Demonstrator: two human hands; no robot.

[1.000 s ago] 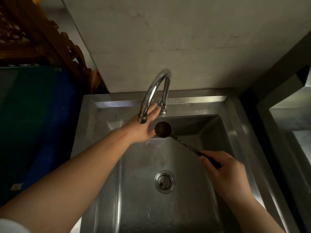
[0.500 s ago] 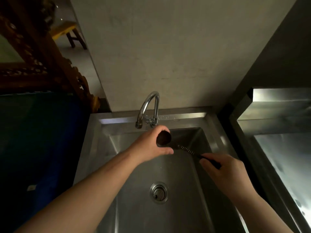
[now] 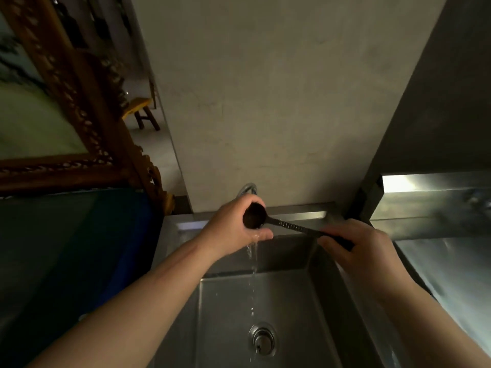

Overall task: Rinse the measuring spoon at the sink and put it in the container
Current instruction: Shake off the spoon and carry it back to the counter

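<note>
No brand, label or writing can be read anywhere; the ridged marks along the spoon's handle are too small to make out. The steel sink [image 3: 265, 301] fills the lower middle, with its drain [image 3: 261, 339] at the bottom and a steel desk [image 3: 438, 208] to the right. Above the basin both bare forearms reach forward from the lower edge. The left hand [image 3: 233, 229] is cupped around the dark bowl of the measuring spoon [image 3: 254, 215], its fingers [image 3: 261, 236] curled under and over the bowl, touching it. The right hand [image 3: 356, 243] is clenched on the black handle end, holding the spoon roughly level over the basin's back edge. A thin stream of water [image 3: 253, 256] falls from the left palm into the basin. The faucet [image 3: 248, 187] shows just behind the left hand.
</note>
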